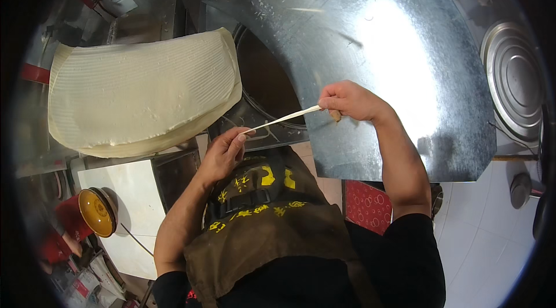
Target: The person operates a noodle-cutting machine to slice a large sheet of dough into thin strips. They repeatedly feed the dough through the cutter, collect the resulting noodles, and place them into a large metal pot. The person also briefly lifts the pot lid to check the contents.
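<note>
A thin, pale strip [284, 118], perhaps of dough or bean curd, is stretched between my two hands. My left hand [226, 151] pinches its lower end between thumb and fingers, in front of the brown apron [278, 230]. The other end is gripped by my right hand [347, 100], which is over the edge of the metal sheet [330, 151]. A small brown piece [335, 115] shows just beneath the right fingers. To the left lies a broad, ridged, cream-coloured slab or stack of sheets [139, 91] with cloth-like edges.
Behind the strip is a dark round opening [265, 73], partly covered by the metal sheet. Pale scraps [265, 134] lie beside it. A round metal lid [514, 84] is at right. A yellow-brown bowl [96, 212] stands on a white surface [134, 247]. Another person's hand [73, 245] shows at lower left.
</note>
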Demonstrator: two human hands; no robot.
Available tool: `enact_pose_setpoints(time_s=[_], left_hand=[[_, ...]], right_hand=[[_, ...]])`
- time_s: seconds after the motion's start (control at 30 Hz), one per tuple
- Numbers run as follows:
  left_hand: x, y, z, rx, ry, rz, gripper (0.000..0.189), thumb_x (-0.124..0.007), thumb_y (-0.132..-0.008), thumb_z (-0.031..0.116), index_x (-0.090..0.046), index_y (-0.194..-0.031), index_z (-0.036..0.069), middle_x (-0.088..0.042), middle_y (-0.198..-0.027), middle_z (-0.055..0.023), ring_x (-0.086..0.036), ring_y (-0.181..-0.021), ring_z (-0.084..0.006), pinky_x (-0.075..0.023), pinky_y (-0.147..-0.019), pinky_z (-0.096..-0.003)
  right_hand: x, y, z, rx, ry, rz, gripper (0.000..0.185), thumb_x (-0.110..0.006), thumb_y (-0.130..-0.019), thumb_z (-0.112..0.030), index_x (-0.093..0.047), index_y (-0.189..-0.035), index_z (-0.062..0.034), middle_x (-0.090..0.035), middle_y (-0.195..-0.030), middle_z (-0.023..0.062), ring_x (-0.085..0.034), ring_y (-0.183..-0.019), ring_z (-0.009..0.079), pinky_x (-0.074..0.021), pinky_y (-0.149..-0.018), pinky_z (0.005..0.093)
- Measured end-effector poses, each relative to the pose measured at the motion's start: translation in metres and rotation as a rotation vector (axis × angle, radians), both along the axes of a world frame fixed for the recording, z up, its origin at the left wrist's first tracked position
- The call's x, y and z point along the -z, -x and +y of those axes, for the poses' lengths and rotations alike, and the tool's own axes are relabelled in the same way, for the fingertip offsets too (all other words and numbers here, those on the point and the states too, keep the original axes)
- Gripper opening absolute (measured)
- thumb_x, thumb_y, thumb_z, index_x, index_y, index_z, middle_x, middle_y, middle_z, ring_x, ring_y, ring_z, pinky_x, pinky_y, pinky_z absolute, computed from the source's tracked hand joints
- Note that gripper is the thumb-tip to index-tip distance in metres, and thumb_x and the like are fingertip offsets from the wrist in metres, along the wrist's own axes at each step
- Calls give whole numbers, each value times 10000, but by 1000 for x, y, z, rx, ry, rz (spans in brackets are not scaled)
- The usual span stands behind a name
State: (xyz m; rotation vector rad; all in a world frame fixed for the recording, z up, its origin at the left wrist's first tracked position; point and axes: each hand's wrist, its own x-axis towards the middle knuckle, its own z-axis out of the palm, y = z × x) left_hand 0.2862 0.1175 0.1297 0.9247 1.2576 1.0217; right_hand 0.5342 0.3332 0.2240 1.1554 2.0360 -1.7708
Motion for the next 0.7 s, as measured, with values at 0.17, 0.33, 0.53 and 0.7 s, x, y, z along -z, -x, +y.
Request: enact_pose_setpoints(time_s=[0.17,0.33,0.53,0.7], left_hand=[[25,5,3,45,102,233,328,-492,-967,256,-563,-1177,14,-599,-770,-84,-587,-727,-176,-462,-657,-290],[7,-18,12,90,-203,736,647,-675,-809,158,-380,-1376,52,-391,-1397,-193,-342,-1314,-364,-294,-1092,-406],[-22,-46,51,125,-231,12,312,-629,-883,186,-553,-1144,34,-575,-987,-126,-576,-933,-215,-457,-808,-329],[-16,-39,41,114,-66,98,193,-535,-953,209,-574,-985,22,-511,-687,-43,-473,-655,-138,-414,-614,-300]], right_hand=[[-6,6,-3,61,162,99,171,-547,-923,-169,-609,-928,-9,-575,-669,17,-466,-575,67,-355,-509,208],[-4,25,-19,51,381,234,200,-502,-934,-135,-587,-1047,7,-592,-747,27,-442,-597,44,-345,-522,181],[-2,34,-25,-22,414,202,209,-516,-926,-130,-585,-1061,14,-596,-771,27,-442,-605,43,-352,-530,179],[-2,16,-17,-104,71,81,197,-540,-918,-161,-620,-987,4,-589,-731,20,-501,-632,81,-401,-553,232]])
